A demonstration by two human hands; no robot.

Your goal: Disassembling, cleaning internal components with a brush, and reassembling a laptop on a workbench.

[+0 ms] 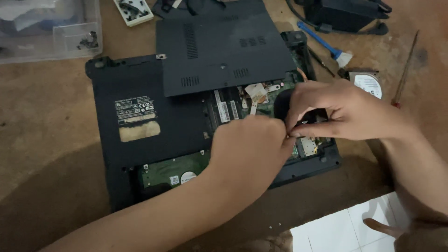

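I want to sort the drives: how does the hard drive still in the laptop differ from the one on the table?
The hard drive in the laptop sits in its bay, green circuit board showing; the loose drive on the table lies free beyond the right hand, showing a silver face with a white label. The loose drive is partly hidden. Both lie flat.

White rect. label [135, 108] on black laptop base [140, 130] (torn tan sticker [139, 131] below).

Your two hands, the left [249, 147] and the right [343, 114], are bare: no gloves, rings or watch show. Both forearms are uncovered too, with no sleeve reaching into view.
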